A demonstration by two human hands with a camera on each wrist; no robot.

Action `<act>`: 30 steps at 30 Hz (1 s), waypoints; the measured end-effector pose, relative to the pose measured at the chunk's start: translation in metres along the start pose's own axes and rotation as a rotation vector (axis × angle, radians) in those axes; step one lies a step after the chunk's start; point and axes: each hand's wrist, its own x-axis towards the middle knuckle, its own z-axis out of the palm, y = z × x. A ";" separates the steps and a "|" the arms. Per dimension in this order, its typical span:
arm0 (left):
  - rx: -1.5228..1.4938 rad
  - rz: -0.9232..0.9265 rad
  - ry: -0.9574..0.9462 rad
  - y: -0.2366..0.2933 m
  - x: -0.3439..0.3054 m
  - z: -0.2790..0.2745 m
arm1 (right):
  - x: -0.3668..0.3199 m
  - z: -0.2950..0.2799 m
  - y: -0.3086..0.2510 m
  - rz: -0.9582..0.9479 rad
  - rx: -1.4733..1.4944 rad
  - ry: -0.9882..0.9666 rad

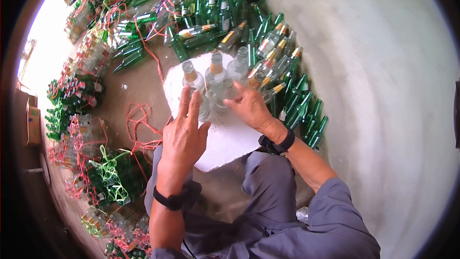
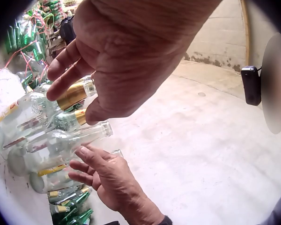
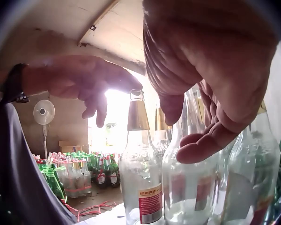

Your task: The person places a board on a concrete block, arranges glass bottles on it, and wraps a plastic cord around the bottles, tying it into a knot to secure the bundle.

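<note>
Grey sleeves (image 1: 335, 211) led to a left hand (image 1: 184, 136), fingers straight and parted, and a right hand (image 1: 251, 109), fingers loosely bent among clear bottles (image 1: 216, 74), whether pinching one I could not tell. Bunched upright on the white board (image 1: 235, 139), they seemed best steadied lightly and low; beyond, green bottles (image 1: 211, 12) crowded the brown floor (image 1: 115, 93) beside a pale wall (image 1: 383, 91).

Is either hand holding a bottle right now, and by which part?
The left hand holds nothing; its fingers are straight. The right hand has its fingers near the neck of a bottle, but whether it grips it cannot be told.
</note>
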 end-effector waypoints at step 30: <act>0.027 -0.015 -0.009 0.017 0.011 0.011 | -0.169 0.018 0.285 0.992 -0.487 0.106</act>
